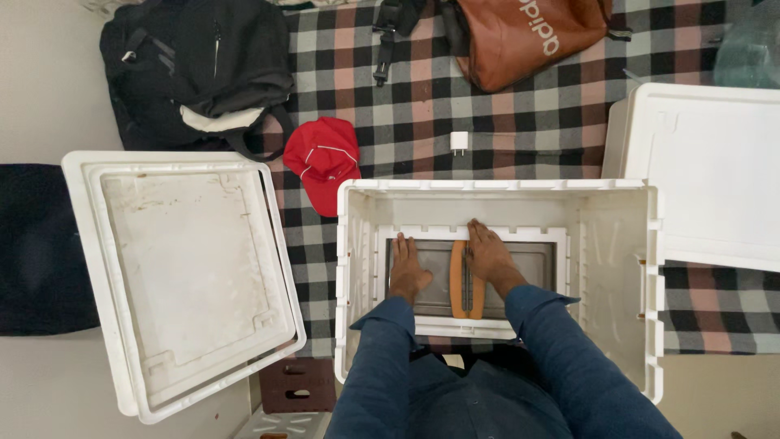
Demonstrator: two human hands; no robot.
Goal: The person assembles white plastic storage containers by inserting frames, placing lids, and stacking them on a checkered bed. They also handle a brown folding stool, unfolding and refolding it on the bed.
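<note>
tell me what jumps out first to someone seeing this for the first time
The big white box at centre stands open, and both hands reach down inside: the left hand lies flat on a grey tray, the right hand by its orange handle. A white lid lies to the left, a red cap on the checked blanket behind.

I cannot see the near wall of the white crate [357, 244]; my own blue sleeves cover it. The grey box [520, 264] deep inside is partly hidden under my left hand [406, 272] and right hand [487, 254]. The brown bag [520, 41] and black backpack [195, 65] are cut off at the top edge.
</note>
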